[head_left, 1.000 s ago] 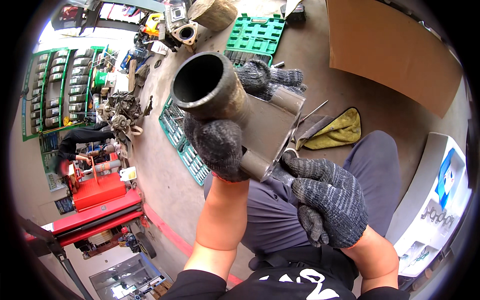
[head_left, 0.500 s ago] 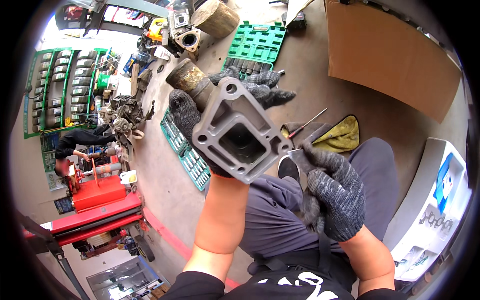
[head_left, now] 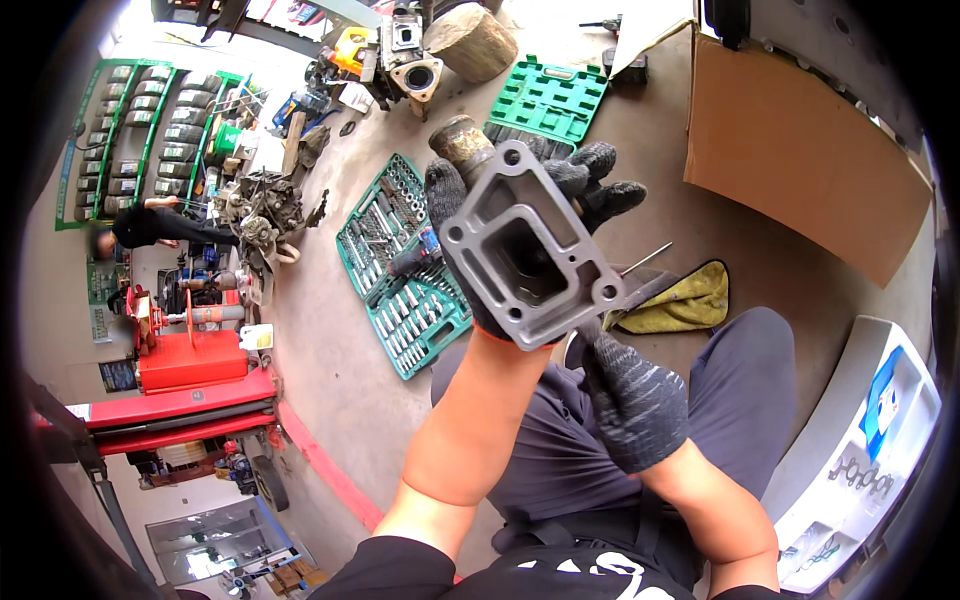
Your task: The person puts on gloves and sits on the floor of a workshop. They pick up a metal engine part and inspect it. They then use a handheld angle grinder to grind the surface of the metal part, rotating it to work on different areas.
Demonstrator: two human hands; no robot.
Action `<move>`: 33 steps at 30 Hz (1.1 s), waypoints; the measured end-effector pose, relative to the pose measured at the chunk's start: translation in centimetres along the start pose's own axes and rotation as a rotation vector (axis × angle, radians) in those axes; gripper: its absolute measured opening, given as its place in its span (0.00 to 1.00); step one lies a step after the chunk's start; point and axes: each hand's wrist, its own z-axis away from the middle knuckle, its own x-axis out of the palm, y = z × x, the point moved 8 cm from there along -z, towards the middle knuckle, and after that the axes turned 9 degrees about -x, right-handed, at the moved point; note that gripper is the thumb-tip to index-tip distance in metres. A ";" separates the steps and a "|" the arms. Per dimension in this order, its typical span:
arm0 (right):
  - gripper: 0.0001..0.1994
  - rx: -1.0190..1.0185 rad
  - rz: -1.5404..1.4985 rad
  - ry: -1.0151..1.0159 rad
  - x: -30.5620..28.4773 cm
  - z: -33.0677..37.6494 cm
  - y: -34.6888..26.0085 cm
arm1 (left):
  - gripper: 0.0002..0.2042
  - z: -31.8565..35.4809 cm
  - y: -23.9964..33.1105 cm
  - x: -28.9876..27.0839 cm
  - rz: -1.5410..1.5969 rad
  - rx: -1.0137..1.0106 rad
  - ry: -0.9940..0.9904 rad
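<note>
My left hand, in a dark grey knitted glove, is wrapped round a cast metal pipe fitting. The grey flange of this fitting faces up, with a squarish opening and bolt holes at its corners. Its rusty round pipe end points away from me. My right hand, gloved alike, is closed at the flange's lower right corner, thumb and fingers pressed together. A flat metal blade showed in these fingers half a second ago; now the flange and glove hide it.
Left of the fitting lies an open green socket set; another green case lies beyond. A yellow-grey cloth and a thin screwdriver shaft lie by my knee. Cardboard and a white tray stand right. A co-worker bends far left.
The fitting has shifted right in view and turned slightly. My right hand has come up against its lower corner, covering the blade. The view has swung, baring more of the socket set.
</note>
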 end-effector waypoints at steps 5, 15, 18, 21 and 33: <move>0.23 0.327 -0.886 -0.056 -1.8 -1.4 2.7 | 0.16 -0.3 1.3 1.1 0.041 0.043 0.272; 0.14 -0.258 -0.312 -0.384 0.0 -1.4 6.0 | 0.20 1.1 2.1 0.4 0.192 -0.010 0.413; 0.13 0.091 -0.471 -0.216 -3.8 -1.9 4.4 | 0.24 0.8 1.4 -0.8 0.203 -0.075 0.354; 0.15 0.427 -0.694 0.069 -6.6 -1.9 0.3 | 0.28 0.7 0.5 -1.8 0.271 -0.121 0.320; 0.04 0.390 -0.562 0.149 -7.9 -1.8 -0.1 | 0.35 0.1 -2.4 -0.6 0.277 -0.340 0.231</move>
